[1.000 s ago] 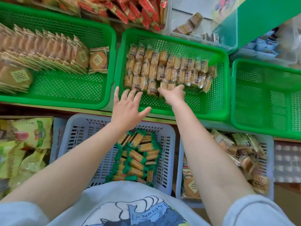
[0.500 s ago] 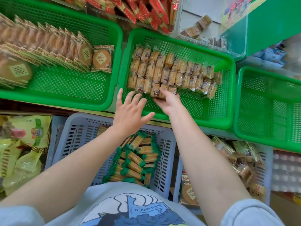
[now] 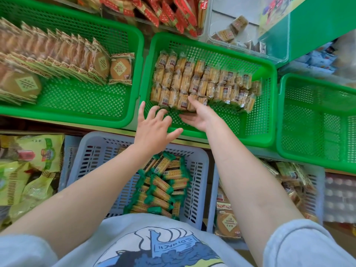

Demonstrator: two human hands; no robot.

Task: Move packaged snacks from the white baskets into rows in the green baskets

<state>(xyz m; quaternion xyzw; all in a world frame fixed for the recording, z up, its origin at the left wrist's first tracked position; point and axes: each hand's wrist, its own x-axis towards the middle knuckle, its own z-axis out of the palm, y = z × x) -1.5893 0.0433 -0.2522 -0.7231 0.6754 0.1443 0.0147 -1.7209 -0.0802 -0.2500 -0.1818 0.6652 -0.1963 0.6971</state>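
The middle green basket (image 3: 212,138) holds rows of small tan biscuit packs (image 3: 202,81) standing on edge. My right hand (image 3: 197,115) reaches into it, its fingers touching the front row of packs near the left end. My left hand (image 3: 156,130) hovers over the basket's front rim with fingers spread and holds nothing. Below my arms a white basket (image 3: 90,157) contains a heap of green-ended cracker packs (image 3: 159,186).
The left green basket (image 3: 77,105) carries rows of round cake packs (image 3: 48,54). An empty green basket (image 3: 317,122) stands on the right. A second white basket (image 3: 318,191) with mixed packs sits lower right. Yellow-green bags (image 3: 28,170) lie lower left, red packs (image 3: 169,12) behind.
My right hand has slid a little toward me and turned at the front row of packs. My left hand stays spread beside it. The view has shifted slightly.
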